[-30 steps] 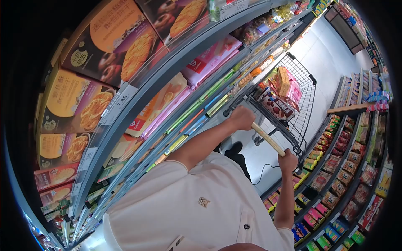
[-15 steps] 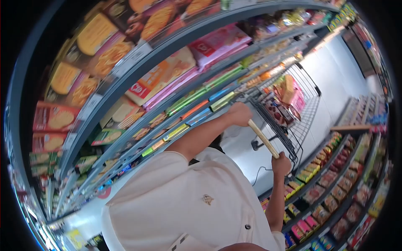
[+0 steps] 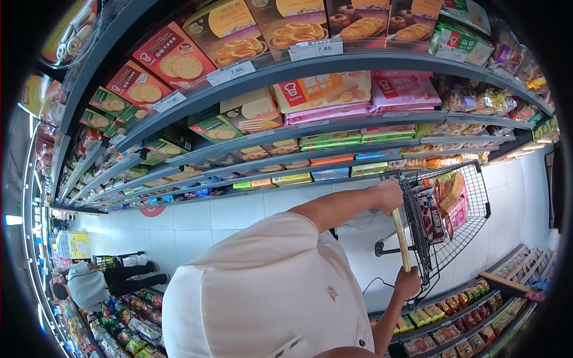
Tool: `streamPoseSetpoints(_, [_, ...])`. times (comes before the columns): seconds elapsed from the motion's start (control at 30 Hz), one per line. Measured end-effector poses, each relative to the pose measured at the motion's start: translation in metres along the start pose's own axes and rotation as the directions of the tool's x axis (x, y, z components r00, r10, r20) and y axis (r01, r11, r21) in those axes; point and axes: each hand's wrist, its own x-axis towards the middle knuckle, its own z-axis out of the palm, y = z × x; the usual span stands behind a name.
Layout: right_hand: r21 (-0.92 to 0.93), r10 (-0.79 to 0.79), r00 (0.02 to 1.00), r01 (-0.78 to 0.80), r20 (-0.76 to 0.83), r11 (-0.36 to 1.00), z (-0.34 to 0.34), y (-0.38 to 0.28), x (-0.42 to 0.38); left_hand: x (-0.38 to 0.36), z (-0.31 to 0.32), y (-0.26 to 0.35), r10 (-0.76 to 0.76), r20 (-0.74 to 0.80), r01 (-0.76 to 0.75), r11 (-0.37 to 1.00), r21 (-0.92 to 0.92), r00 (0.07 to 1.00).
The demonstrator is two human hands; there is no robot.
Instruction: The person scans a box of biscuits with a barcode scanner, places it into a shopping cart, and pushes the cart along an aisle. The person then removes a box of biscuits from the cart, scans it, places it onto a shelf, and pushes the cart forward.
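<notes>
Left hand (image 3: 389,194) was wrapped around the upper end of the cart handle (image 3: 401,238); right hand (image 3: 408,283) was clamped on the lower end of the same bar; the two hands sat well apart, one at each end, with bare pale handle showing between them. The handle belonged to a black wire shopping cart (image 3: 471,209), which stood in the aisle just beyond the hands, right of centre in the head view; its basket held packaged snacks (image 3: 444,203), among them pink and yellow packs and a dark box, stacked against the near wall. The person wore a cream short-sleeved shirt (image 3: 268,286), filling the lower middle of the view. Beside the cart on the left-hand side ran shelving (image 3: 310,65) with biscuit and cookie boxes; price tags (image 3: 315,50) were clipped along the shelf edges. On the other side stood a lower shelf (image 3: 465,310) of small coloured packets. The floor (image 3: 203,221) was pale tile. Far down the aisle another person (image 3: 89,283) bent over near a second cart.
</notes>
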Motion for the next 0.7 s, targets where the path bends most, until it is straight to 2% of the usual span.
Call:
streamPoseSetpoints(0.43, [-0.005, -0.018, 1.000, 0.018, 0.010, 1.000, 0.002, 0.000, -0.027, -0.030, 0.004, 0.011, 0.011, -0.009, -0.011, 1.000, -0.013, 1.000])
streamPoseSetpoints(0.7, [-0.008, 0.001, 1.000, -0.001, -0.014, 1.000, 0.002, -0.019, -0.045, -0.049, 0.023, -0.001, 0.046, -0.108, -0.047, 0.999, -0.010, 0.993])
